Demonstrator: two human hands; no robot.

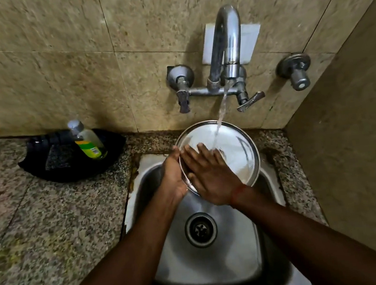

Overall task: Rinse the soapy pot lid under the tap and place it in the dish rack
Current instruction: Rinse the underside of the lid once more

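Note:
A round steel pot lid (235,150) is held tilted over the back of the sink (221,263). My left hand (173,175) grips its left rim. My right hand (210,175) lies flat on the lid's face, fingers spread. Water runs from the tap (227,42) and strikes the lid near its middle, just beyond my right fingertips. No dish rack is in view.
A black tray (43,169) on the speckled granite counter (39,231) at the left holds a dish-soap bottle (88,140) and a dark scrub pad. Two tap valves (180,81) and a third knob (296,69) stick out of the tiled wall. A side wall closes in on the right.

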